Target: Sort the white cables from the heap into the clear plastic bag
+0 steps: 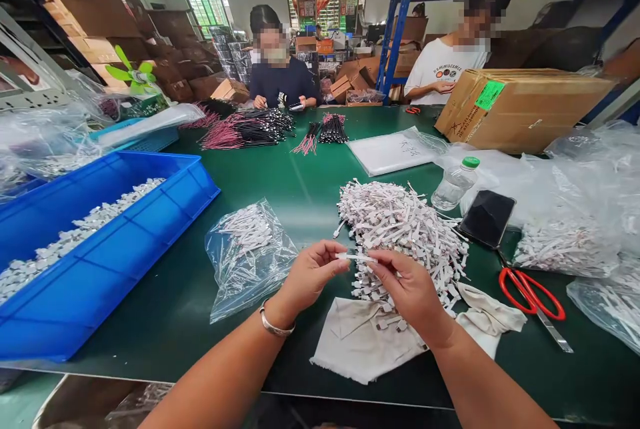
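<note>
My left hand [311,275] and my right hand [406,289] both pinch one small white strip piece [356,258], each at one end, held level above the green table [300,196]. Just behind the strip lies a big heap of the same white pieces [400,226]. Under my right hand a pale cloth [360,339] is spread with a few loose pieces on it. A clear bag with more white pieces [247,249] lies left of my left hand. A metal bangle sits on my left wrist.
A blue bin [100,262] of white parts stands at left. Red-handled scissors [533,296], a black phone [487,217], a water bottle [455,182] and plastic bags [575,229] lie at right. A cardboard box [520,109] and wire bundles [250,129] sit farther back, where two people work.
</note>
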### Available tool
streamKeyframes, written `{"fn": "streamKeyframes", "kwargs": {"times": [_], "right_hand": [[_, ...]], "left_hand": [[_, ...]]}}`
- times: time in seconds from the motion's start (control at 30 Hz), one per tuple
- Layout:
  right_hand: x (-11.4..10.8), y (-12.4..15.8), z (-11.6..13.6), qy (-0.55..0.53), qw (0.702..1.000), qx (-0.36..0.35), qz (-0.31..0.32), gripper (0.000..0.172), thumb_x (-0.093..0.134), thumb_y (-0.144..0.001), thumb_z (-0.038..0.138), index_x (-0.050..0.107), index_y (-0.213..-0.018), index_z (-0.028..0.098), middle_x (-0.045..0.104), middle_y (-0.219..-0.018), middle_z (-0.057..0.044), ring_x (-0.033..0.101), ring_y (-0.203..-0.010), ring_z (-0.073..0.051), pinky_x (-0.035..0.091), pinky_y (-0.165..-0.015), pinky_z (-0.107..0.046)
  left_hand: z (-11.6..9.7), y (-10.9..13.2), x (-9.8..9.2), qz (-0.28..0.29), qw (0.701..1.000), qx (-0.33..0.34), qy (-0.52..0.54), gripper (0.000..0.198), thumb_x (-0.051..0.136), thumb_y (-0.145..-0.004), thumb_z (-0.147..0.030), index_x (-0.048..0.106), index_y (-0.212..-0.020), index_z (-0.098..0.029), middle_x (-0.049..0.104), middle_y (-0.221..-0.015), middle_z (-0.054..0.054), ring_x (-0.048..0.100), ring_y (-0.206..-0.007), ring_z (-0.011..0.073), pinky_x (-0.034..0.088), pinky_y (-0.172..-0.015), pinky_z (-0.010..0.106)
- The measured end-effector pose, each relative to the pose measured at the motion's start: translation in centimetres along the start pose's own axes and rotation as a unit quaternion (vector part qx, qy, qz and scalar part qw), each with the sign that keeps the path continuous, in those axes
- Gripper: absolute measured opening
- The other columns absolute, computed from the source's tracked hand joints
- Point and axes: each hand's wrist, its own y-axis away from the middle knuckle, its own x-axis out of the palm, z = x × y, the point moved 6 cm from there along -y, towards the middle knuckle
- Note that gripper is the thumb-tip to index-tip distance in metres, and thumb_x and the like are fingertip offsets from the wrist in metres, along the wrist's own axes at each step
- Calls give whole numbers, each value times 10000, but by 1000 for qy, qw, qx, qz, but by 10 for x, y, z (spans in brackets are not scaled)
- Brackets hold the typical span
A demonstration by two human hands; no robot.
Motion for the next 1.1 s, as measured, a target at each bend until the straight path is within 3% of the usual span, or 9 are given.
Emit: {"fn": "streamKeyframes", "kwargs": {"times": [0.07,0.23,0.5,0.73,0.87,1.1], "right_hand": [[-1,1,2,4,1000,12,6,200,518,-866,321,637,-984,212,675,-936,-63,615,-855,-194,475,-781,-313],[4,6,1,-14,992,105,63,285,447,-893,384,618,-767,195,623,-662,-17,571,-616,-145,448,-586,-251],[19,7,-7,-128,964,203,115,357,463,-863,473,572,-697,176,606,-624,-9,555,-566,-128,451,-557,-241],[20,7,-15,-138,963,211,93,341,499,-841,471,558,-691,170,582,-589,-7,534,-530,-121,446,-520,-235],[21,8,-17,-108,971,192,96,340,481,-852,460,558,-690,172,584,-582,-8,536,-531,-125,442,-523,-240],[33,14,0,-55,974,120,186,333,471,-867,402,564,-639,178,568,-582,9,516,-552,-112,410,-541,-226]], "left_hand": [[1,2,2,6,999,-22,28,247,715,-699,-302,631,-881,-159,638,-689,1,584,-642,102,435,-642,224],[9,7,6,-1,991,-93,94,224,656,-761,-361,595,-773,-146,660,-677,23,585,-554,82,413,-541,194],[17,8,3,-25,984,-122,130,263,646,-763,-390,612,-790,-130,660,-666,26,580,-542,70,393,-512,171],[14,8,5,-18,991,-94,91,324,607,-775,-457,616,-787,-133,666,-696,37,590,-573,85,403,-536,191],[9,10,6,-34,996,-86,20,301,688,-703,-417,582,-699,-135,639,-627,18,560,-522,87,385,-511,205],[6,11,12,13,996,-76,38,258,737,-650,-303,546,-702,-138,559,-584,-30,498,-517,65,396,-544,209]]}}
